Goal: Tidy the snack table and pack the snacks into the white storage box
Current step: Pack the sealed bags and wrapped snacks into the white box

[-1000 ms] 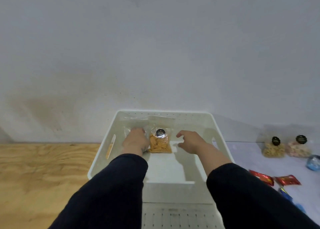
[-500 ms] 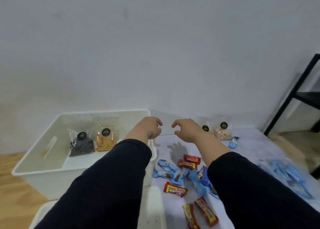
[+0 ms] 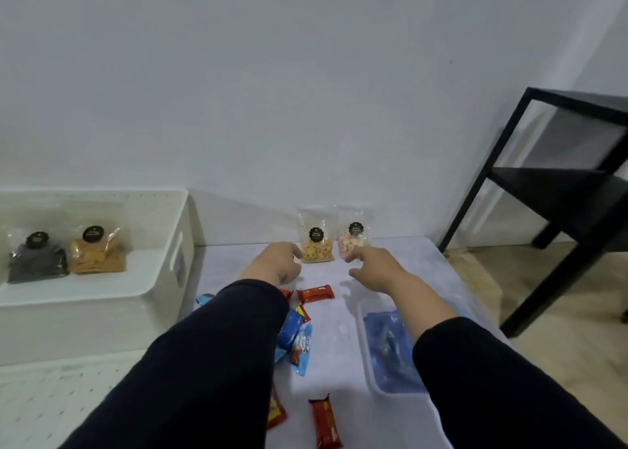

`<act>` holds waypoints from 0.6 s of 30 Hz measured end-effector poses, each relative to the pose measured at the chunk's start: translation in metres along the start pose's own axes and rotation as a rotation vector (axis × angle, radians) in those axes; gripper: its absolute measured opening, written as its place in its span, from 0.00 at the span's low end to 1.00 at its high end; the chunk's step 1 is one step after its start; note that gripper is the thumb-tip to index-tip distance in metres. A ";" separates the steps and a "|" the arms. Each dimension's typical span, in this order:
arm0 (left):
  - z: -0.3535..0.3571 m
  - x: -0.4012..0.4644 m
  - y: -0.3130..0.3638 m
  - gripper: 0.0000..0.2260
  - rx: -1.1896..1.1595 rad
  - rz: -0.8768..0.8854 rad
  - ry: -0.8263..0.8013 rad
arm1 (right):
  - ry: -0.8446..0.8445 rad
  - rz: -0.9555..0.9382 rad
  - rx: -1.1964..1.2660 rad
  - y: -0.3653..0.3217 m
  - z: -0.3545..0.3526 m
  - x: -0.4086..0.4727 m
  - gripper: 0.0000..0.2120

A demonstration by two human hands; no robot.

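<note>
White box (image 3: 163, 278) far left on the table, open top; two bags already stand inside against its back wall, dark bag (image 3: 35, 261) and orange bag (image 3: 97, 253) side by side, upright so they take little floor and leave room for more. Perforated lid (image 3: 51, 401) lies flat in front of the box, out of the way. Mid table: loose red bars (image 3: 315, 293) and blue packets (image 3: 295, 340) scattered, not yet packed. Two more bags lean upright on the wall at the table's back: yellow bag (image 3: 316, 241) and pink bag (image 3: 353, 239), touching each other, most likely the next to go. Left hand (image 3: 277, 261) stretched forward, palm down, fingers loosely curled, tips just beside the yellow bag's left edge; holds nothing, contact can't be told. Right hand (image 3: 375, 267) also forward, forefinger out and at the pink bag's lower front, thumb spread low, grip wide, nothing held. Both arms in dark sleeves, nearly parallel, a two-handed reach, one bag each. Clear tray (image 3: 368, 357) with blue packets under the right forearm. Black shelf (image 3: 557, 183) far right, off the table.
</note>
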State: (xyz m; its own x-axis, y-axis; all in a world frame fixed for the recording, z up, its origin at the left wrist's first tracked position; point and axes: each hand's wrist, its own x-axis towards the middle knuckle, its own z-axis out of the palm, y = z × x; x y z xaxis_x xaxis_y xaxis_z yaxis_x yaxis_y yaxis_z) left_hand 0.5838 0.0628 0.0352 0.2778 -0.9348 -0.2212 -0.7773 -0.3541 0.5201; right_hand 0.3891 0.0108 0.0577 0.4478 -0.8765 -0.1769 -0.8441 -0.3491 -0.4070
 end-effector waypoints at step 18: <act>0.092 0.140 -0.010 0.26 -0.383 -0.019 0.241 | 0.199 0.193 0.624 0.094 0.025 0.166 0.29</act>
State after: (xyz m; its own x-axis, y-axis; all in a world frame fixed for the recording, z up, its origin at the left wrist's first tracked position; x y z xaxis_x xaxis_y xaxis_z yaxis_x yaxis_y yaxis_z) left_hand 0.5782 -0.0620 -0.0767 0.4486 -0.8918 -0.0586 -0.5182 -0.3130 0.7959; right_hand 0.3912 -0.1598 -0.0323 0.1927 -0.9691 -0.1542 -0.5484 0.0239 -0.8359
